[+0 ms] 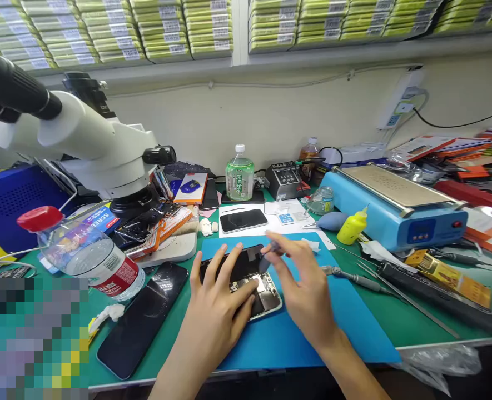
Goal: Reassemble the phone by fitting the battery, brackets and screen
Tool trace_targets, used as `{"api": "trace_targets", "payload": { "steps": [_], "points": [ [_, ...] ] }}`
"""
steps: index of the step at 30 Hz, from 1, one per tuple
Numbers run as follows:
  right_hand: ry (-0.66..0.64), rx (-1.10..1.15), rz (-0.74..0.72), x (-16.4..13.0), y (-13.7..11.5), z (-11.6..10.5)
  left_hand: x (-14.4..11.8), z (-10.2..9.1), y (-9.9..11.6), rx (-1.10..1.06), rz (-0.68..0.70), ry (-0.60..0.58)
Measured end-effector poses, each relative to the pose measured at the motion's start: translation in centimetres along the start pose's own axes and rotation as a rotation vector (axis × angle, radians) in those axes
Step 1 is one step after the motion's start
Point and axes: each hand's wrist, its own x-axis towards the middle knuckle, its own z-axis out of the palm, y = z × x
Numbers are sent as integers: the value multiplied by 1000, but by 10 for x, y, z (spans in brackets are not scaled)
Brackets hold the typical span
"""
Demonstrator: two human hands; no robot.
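An opened phone [266, 293] with its insides exposed lies on a blue mat [346, 322] at the bench's front middle. My left hand [216, 294] rests flat on the phone, fingers spread, pressing it down. My right hand [299, 283] hovers over the phone's upper right corner and pinches a small dark piece [273, 247] between thumb and forefinger; what the piece is I cannot tell. A screwdriver [349, 275] lies on the mat just right of my right hand.
A microscope [87, 144] overhangs the left. A tilted water bottle [87, 255] and a dark screen [141, 319] lie front left. Behind the mat are another phone [243, 220], a green bottle [239, 178], a yellow dropper bottle [353, 226] and a blue heating machine [396, 211]. Tools [433, 291] lie right.
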Motion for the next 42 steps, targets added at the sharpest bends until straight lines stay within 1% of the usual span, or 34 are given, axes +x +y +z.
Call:
{"api": "trace_targets", "payload": {
  "steps": [2, 4, 8, 11, 13, 18, 23, 26, 28, 30, 32, 35, 38, 40, 42],
  "points": [
    [87, -32, 94, 1, 7, -13, 0, -1, 0, -4, 1, 1],
    [117, -83, 178, 2, 16, -28, 1, -1, 0, -7, 4, -3],
    [12, -161, 221, -4, 33, -52, 0, -2, 1, -10, 2, -17],
    [-70, -173, 237, -6, 38, -60, -1, -2, 1, 5, 15, -20],
    [-98, -157, 267, -3, 39, -61, -1, -3, 1, 11, 28, -19],
    [-98, -44, 361, 14, 42, -50, 0, -2, 0, -6, 19, -11],
    [-103, 30, 405, 16, 47, -34, -1, 0, 0, -9, 11, -10],
    [-76, 86, 445, 16, 50, -32, -1, 1, -1, -19, 4, -9],
    [-36, 146, 474, 16, 49, -33, -1, 2, -1, -28, -5, -6],
    [0, 220, 501, 16, 42, -33, 0, 2, -1, -40, -13, -5],
    [3, 290, 529, 13, 30, -30, 1, 2, 0, -49, -20, -4],
    [-24, 440, 577, 4, 4, -15, 1, 0, 1, -45, -24, -7],
    [-29, 559, 567, -8, -16, 2, 0, -2, 0, -19, -16, -20],
    [-35, 566, 546, -14, -22, 10, 1, -4, 0, 0, -7, -28],
    [-46, 555, 546, -19, -22, 13, 1, -5, 0, 13, -5, -41]
  ]
}}
